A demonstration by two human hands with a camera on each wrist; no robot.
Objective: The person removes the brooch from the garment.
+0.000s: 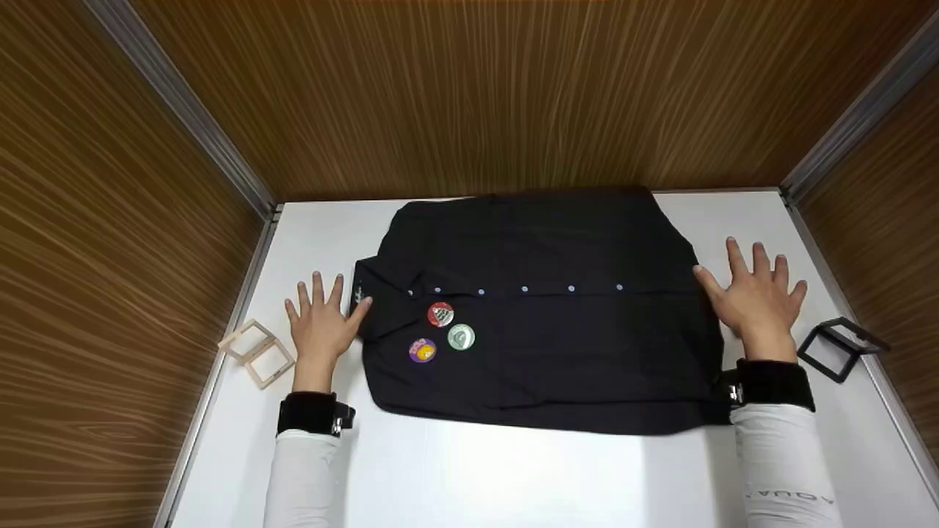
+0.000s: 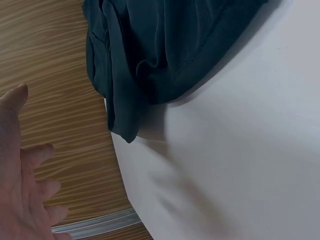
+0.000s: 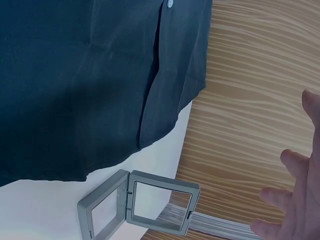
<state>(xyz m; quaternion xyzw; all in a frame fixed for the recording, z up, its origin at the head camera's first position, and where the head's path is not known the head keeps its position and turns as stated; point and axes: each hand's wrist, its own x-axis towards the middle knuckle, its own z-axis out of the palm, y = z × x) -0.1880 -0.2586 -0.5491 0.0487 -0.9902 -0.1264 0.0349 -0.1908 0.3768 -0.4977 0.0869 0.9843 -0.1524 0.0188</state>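
Observation:
A black button-up shirt lies flat and sideways on the white table, its collar at the left and its hem at the right. Three round badges, one red, one green and one purple, sit on its chest. My left hand is spread beside the collar, the thumb overlapping the collar's edge in the head view. Past the hem, my right hand is spread too, its thumb near the cloth. Both wrist views show the fingers apart from the shirt, holding nothing.
A beige hinged frame stands open by the table's left edge. Its black counterpart stands at the right edge. Wood-grain panels wall the table at the back and on both sides.

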